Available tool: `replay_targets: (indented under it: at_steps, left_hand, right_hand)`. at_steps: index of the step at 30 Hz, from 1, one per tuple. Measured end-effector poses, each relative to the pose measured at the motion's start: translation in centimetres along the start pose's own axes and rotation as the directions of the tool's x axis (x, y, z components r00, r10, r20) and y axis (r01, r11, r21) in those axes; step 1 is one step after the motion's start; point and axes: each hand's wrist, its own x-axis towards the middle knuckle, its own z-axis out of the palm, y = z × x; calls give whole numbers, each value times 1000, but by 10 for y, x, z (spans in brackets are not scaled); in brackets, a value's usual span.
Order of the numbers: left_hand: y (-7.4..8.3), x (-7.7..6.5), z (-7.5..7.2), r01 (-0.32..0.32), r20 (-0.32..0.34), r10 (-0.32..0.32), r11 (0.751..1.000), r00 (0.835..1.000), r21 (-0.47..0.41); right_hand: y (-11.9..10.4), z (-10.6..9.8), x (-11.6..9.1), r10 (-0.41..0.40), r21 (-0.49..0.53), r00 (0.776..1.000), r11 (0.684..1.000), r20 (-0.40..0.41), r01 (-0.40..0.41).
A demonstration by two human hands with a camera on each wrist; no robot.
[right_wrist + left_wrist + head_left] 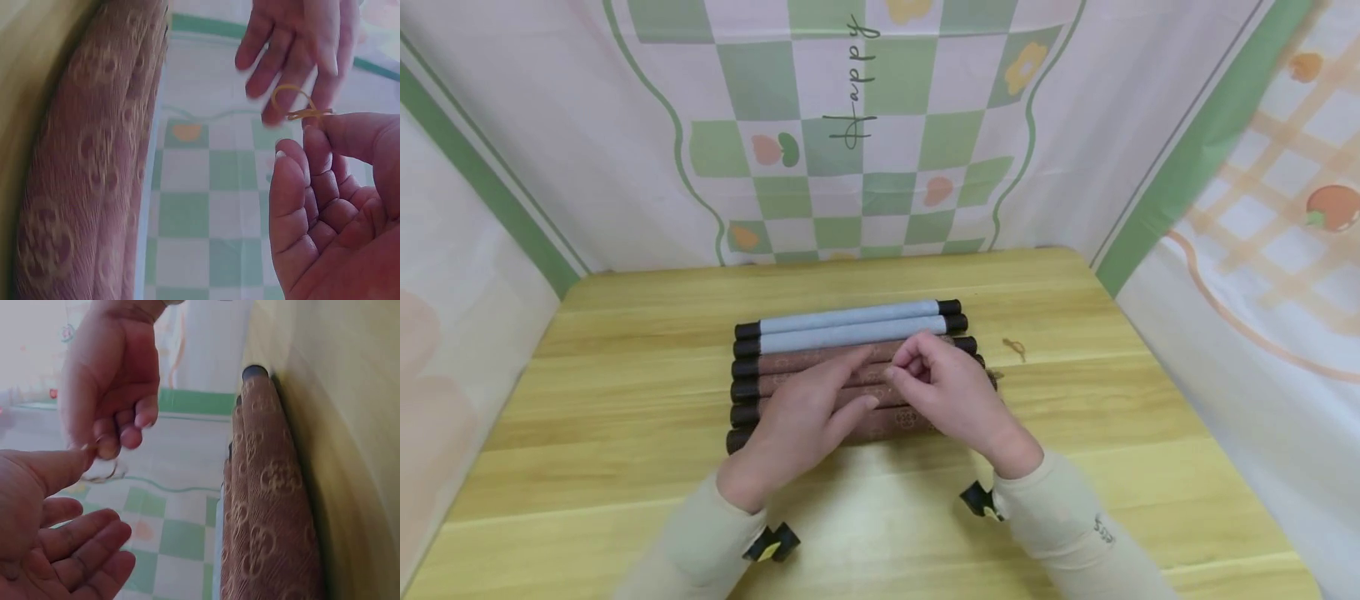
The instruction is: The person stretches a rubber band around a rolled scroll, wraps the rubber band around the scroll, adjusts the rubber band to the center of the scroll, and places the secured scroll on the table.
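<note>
My right hand point(951, 396) pinches a thin yellow-brown rubber band point(294, 87) between thumb and fingertips; the band forms a small loop. Facing it, my left hand point(805, 412) has its fingers extended and apart, with the thumb close to the band. Both hands are over a row of scrolls lying side by side. Several are brown scrolls point(880, 425) with a ring-like pattern and black end knobs. Behind them lie two light blue scrolls point(850, 317), also with black ends. My hands cover parts of the brown ones.
A second rubber band point(1015, 348) lies on the wooden table point(1075, 500), right of the scrolls. Fabric with a green-and-white check point(827, 150) hangs behind the table, and printed cloth hangs at both sides.
</note>
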Motion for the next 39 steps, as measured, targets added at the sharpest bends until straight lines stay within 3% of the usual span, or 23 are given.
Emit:
replay_targets:
  at_steps: [3, 9, 13, 20, 28, 35, 39]
  left_hand:
    - [2, 1, 6, 3, -34, -6, 997, 999, -72]
    - [1, -2, 11, 5, -131, -18, 995, 991, -99]
    - [0, -5, 10, 77, -164, -109, 979, 980, -189]
    - [-1, -9, 7, 222, -144, -301, 888, 943, -403]
    - [-1, -11, 5, 257, -80, -378, 755, 922, -604]
    - [-1, -11, 3, 278, -81, -454, 666, 887, -692]
    - [-3, -11, 4, 287, -75, -475, 642, 877, -711]
  right_hand:
    - [-4, 6, -1, -1, 33, 1000, 999, 10, 0]
    - [-6, 10, -4, 13, 76, 1000, 997, 12, -13]
    - [-6, 9, -6, 18, 74, 1000, 997, 3, -18]
    - [-6, 8, -7, 22, 48, 1000, 999, -4, -22]
    - [-3, 10, -7, 50, -6, 998, 999, 25, -50]
    - [4, 9, -7, 91, -44, 996, 995, 19, -90]
    - [6, 8, -7, 121, 14, 992, 993, 34, -121]
